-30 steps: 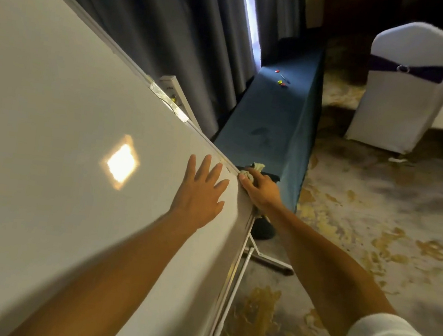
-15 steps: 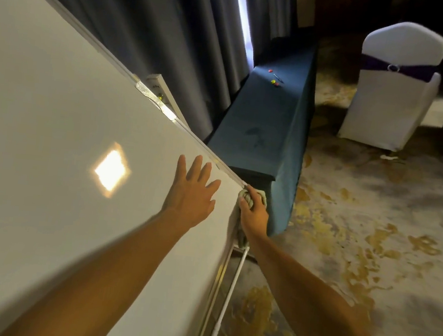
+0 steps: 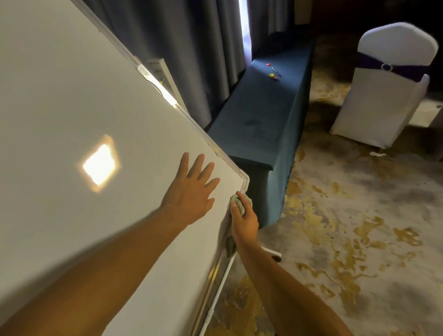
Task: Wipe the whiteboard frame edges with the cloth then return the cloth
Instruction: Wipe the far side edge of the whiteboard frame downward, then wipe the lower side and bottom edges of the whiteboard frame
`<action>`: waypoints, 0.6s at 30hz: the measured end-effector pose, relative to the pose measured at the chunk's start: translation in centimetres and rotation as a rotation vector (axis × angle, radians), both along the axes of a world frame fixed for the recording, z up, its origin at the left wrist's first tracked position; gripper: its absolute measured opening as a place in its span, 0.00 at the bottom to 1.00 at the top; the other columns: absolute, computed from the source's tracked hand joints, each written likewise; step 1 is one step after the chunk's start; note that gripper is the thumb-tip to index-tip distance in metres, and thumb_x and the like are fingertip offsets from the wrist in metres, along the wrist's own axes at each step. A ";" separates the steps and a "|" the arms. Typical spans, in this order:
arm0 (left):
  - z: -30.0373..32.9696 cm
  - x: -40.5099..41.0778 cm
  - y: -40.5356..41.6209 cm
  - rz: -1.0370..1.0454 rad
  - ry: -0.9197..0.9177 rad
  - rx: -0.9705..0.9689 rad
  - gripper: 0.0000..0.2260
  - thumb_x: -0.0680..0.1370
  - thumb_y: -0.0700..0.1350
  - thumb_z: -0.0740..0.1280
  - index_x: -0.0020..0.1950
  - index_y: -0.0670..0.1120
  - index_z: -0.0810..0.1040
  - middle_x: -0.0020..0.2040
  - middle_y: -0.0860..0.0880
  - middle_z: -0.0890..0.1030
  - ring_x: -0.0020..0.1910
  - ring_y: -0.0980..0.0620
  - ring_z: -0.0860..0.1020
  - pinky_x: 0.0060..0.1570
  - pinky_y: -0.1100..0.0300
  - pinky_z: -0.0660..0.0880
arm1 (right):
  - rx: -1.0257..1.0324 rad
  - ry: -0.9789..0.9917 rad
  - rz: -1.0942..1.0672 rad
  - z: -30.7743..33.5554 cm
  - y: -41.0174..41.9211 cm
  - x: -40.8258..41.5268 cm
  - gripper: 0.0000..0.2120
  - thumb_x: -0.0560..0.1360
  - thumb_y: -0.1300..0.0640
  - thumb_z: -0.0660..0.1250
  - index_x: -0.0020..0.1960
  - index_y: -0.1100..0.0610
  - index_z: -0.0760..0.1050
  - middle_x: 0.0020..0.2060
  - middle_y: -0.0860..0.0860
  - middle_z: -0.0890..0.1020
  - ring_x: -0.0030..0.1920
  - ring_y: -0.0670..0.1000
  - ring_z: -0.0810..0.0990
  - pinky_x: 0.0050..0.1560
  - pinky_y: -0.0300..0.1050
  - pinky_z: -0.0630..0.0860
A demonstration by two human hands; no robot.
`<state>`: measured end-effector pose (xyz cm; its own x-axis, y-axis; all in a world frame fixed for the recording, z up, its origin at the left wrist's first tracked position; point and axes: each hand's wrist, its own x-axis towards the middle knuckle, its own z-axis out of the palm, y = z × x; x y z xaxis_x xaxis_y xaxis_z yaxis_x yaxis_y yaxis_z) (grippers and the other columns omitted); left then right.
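A large whiteboard (image 3: pixel 53 119) with a thin metal frame (image 3: pixel 244 180) fills the left half of the view. My left hand (image 3: pixel 191 192) lies flat on the board face near its upper right corner, fingers spread. My right hand (image 3: pixel 244 219) grips a crumpled grey-green cloth (image 3: pixel 239 203) and presses it against the frame's right edge, just below the corner. A tail of the cloth hangs under my wrist.
A long table in a dark blue cover (image 3: pixel 265 123) stands right behind the board's corner, with small red and yellow items (image 3: pixel 272 75) on it. Dark curtains (image 3: pixel 149 19) hang behind. A white-covered chair (image 3: pixel 383 87) stands on the patterned carpet (image 3: pixel 359 240).
My right hand with the cloth has slid from the top corner of the frame down onto the right edge. My left hand has stayed flat on the board.
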<state>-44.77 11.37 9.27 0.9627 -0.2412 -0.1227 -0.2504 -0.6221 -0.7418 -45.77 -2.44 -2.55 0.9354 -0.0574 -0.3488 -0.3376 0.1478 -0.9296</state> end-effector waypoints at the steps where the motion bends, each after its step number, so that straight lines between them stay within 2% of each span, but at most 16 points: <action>1: -0.1 -0.3 0.0 -0.001 -0.001 0.002 0.37 0.82 0.70 0.40 0.87 0.53 0.41 0.87 0.40 0.40 0.84 0.30 0.41 0.77 0.25 0.37 | -0.004 0.000 -0.006 -0.1 0.2 -0.6 0.21 0.81 0.45 0.63 0.74 0.44 0.69 0.70 0.48 0.73 0.67 0.51 0.73 0.71 0.55 0.68; 5: -0.2 -2.5 0.1 0.007 -0.003 -0.002 0.38 0.82 0.70 0.40 0.87 0.53 0.41 0.87 0.40 0.39 0.84 0.29 0.41 0.78 0.26 0.37 | -0.022 0.002 -0.016 0.0 0.6 -2.7 0.21 0.81 0.44 0.62 0.74 0.44 0.69 0.70 0.47 0.73 0.69 0.52 0.72 0.73 0.58 0.67; 11: 0.3 -7.6 1.6 0.074 -0.006 -0.006 0.40 0.80 0.73 0.38 0.86 0.51 0.37 0.86 0.38 0.37 0.84 0.30 0.38 0.78 0.27 0.36 | 0.000 0.012 0.003 0.0 2.0 -7.1 0.22 0.82 0.45 0.63 0.75 0.45 0.68 0.71 0.47 0.72 0.70 0.52 0.71 0.73 0.56 0.66; 18: 0.5 -10.1 1.2 0.043 -0.011 -0.009 0.40 0.81 0.71 0.38 0.87 0.50 0.39 0.86 0.38 0.38 0.84 0.29 0.39 0.80 0.28 0.39 | 0.026 0.009 -0.002 -0.3 1.8 -10.8 0.23 0.82 0.46 0.63 0.76 0.46 0.68 0.74 0.47 0.70 0.74 0.52 0.68 0.75 0.56 0.63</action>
<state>-54.88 12.54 9.80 0.9735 -0.2007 -0.1097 -0.2149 -0.6385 -0.7390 -56.60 -0.61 -2.86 0.9321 -0.0499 -0.3587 -0.3457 0.1727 -0.9223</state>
